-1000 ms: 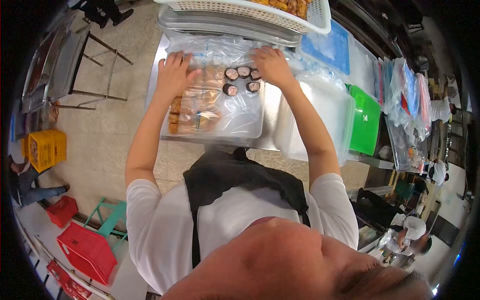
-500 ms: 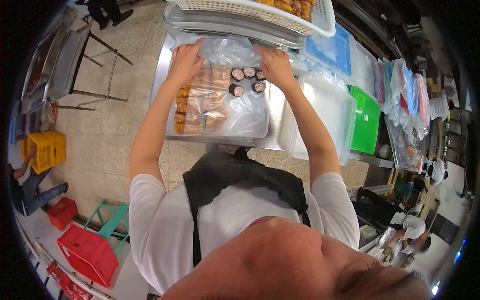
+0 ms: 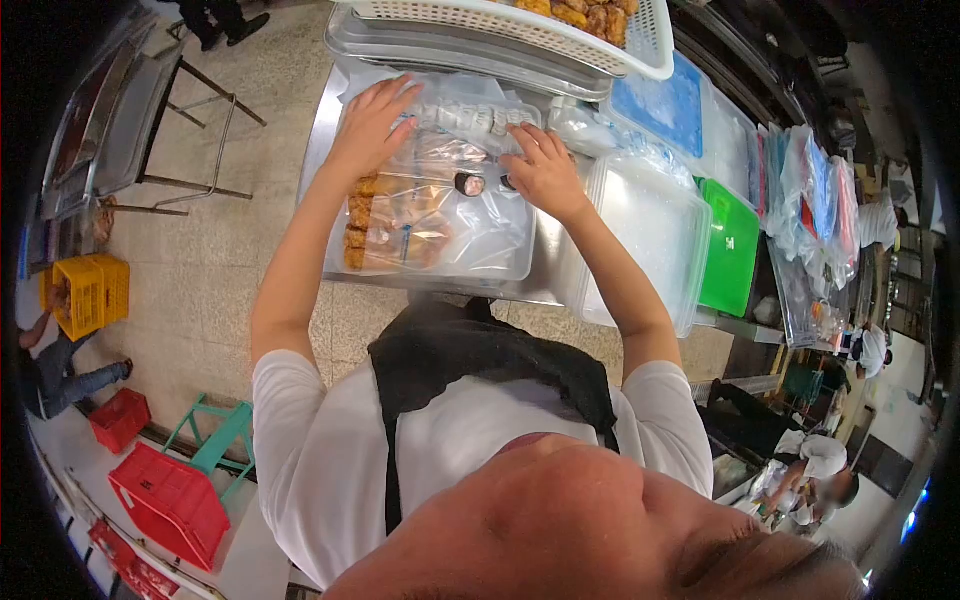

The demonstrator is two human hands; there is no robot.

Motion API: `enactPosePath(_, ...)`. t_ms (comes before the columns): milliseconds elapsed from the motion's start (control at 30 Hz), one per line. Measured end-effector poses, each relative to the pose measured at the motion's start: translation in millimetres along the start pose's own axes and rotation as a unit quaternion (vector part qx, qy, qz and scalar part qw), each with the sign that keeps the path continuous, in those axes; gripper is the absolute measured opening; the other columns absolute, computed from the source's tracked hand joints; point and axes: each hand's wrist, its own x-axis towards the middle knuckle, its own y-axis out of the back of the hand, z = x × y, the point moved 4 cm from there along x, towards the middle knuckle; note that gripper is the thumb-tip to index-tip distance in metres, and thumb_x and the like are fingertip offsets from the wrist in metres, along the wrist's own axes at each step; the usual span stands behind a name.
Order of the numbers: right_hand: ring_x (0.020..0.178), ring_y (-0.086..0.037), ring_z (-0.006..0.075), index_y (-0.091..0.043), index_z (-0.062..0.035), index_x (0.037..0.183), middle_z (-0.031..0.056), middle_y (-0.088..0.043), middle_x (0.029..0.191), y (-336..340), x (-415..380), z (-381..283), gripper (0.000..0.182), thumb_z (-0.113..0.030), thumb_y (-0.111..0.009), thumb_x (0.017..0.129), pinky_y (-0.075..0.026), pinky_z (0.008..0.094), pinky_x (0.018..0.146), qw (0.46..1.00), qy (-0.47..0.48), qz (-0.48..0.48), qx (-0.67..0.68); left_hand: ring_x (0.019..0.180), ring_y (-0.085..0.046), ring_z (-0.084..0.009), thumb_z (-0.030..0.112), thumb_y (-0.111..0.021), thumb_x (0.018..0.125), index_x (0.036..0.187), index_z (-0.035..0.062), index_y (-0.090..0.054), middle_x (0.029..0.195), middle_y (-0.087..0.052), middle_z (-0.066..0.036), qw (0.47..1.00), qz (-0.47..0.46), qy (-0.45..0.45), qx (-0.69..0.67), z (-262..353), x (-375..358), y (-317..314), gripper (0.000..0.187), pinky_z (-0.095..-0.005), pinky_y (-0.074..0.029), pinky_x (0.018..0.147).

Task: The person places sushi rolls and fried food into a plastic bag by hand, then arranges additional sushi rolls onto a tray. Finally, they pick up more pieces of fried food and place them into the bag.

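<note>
A shallow clear tray (image 3: 490,262) holds rows of golden-brown fried pieces (image 3: 357,225) and dark-wrapped rolls (image 3: 469,184) with pale pink filling. A clear plastic sheet (image 3: 455,118) lies over the far part of the food and blurs what is under it. My left hand (image 3: 375,130) rests on the sheet at the tray's far left, fingers spread. At the far right, my right hand (image 3: 545,172) touches the sheet with its fingers apart, partly hiding one roll. More film covers the middle fried pieces.
Beyond the tray, a white perforated basket (image 3: 500,22) of fried food sits above metal trays (image 3: 460,50). Clear containers (image 3: 640,235), a green lid (image 3: 728,245) and a blue lid (image 3: 655,105) stand to the right. Other people work at far right and left.
The sheet's far part has come over the far row of rolls, which showed plainly before. My right hand has moved nearer to me; my left hand has shifted only slightly.
</note>
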Motion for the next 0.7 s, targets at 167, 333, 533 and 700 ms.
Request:
enactPosePath(167,0.122,-0.054,0.0324,-0.066,-0.0130,0.104,0.0110,-0.057,0.133,-5.3,-0.7,-2.4,0.031,-0.020,-0.074,0.075,-0.042,0.0492,0.103,0.998,0.026,0.015,0.051,0.129,-0.050,-0.0279,0.005,-0.061,0.083,0.127,0.0147,-0.066,0.129,-0.060,-0.008,0.992,-0.105,0.003,0.067,-8.1,8.2,-32.5,0.045,-0.0507,-0.031,0.118)
enactPosePath(333,0.116,-0.056,0.0328,-0.065,-0.0107,0.106,0.0123,-0.060,0.127,-10.1,-10.4,-8.1,0.031,-0.023,-0.074,0.080,-0.044,0.0482,0.101,0.994,0.042,0.015,0.100,0.132,-0.048,-0.0275,0.001,-0.063,0.079,0.124,0.0180,-0.068,0.130,-0.059,-0.009,0.987,-0.147,0.014,0.069,-6.4,-0.2,-25.5,0.049,-0.0511,-0.031,0.118)
enactPosePath(533,0.111,-0.057,0.0333,-0.064,-0.0092,0.109,0.0128,-0.060,0.124,-12.2,-14.3,-0.4,0.032,-0.024,-0.073,0.082,-0.046,0.0480,0.096,0.991,-0.005,0.043,0.128,0.135,-0.044,-0.0323,0.002,-0.061,0.081,0.125,0.0157,-0.064,0.139,-0.053,-0.011,0.993,-0.091,-0.032,0.067,-6.1,-9.9,-26.0,0.046,-0.0527,-0.028,0.119)
enactPosePath(700,0.115,-0.056,0.0340,-0.065,-0.0089,0.118,0.0131,-0.060,0.126,-13.7,-10.3,16.9,0.039,-0.028,-0.073,0.085,-0.045,0.0472,0.095,0.983,-0.156,0.079,0.060,0.135,-0.044,-0.0310,0.006,-0.063,0.085,0.126,0.0151,-0.063,0.139,-0.054,-0.010,0.993,-0.084,-0.050,0.072,-2.0,-14.5,-26.3,0.042,-0.0539,-0.028,0.119)
